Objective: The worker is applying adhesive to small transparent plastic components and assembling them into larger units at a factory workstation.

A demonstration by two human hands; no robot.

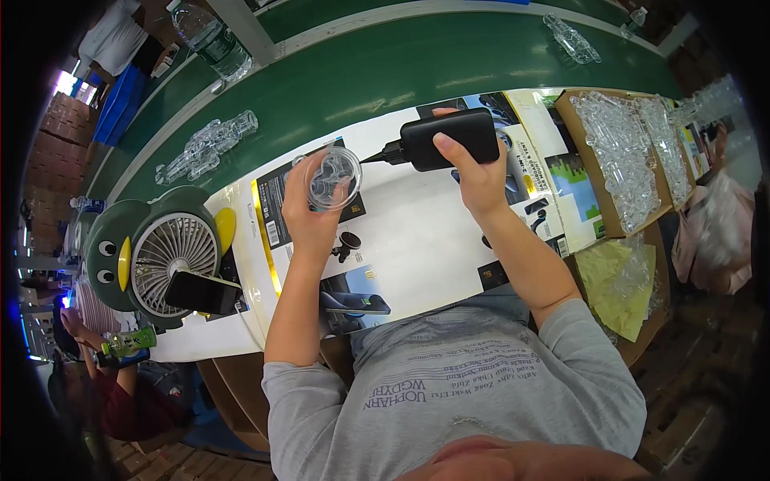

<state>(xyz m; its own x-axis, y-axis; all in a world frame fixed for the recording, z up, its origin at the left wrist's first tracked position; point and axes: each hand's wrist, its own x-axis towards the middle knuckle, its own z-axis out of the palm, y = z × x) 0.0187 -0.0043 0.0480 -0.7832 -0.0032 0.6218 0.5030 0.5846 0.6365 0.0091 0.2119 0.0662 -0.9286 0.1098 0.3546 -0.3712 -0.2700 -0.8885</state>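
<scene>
My left hand is closed around a clear, round plastic part with an open rim, held above the printed cardboard sheet. Curved clear shapes show inside the rim. Gripped in my right hand is a black squeeze bottle, lying on its side in the air. Its thin nozzle points left, and the tip is at the right rim of the clear part; whether they touch I cannot tell. No liquid can be made out at the tip.
A penguin-shaped fan stands at left, a phone leaning before it. Clear plastic pieces lie on the green bench, a water bottle behind. At right, a cardboard box holds many clear parts. Another person sits at lower left.
</scene>
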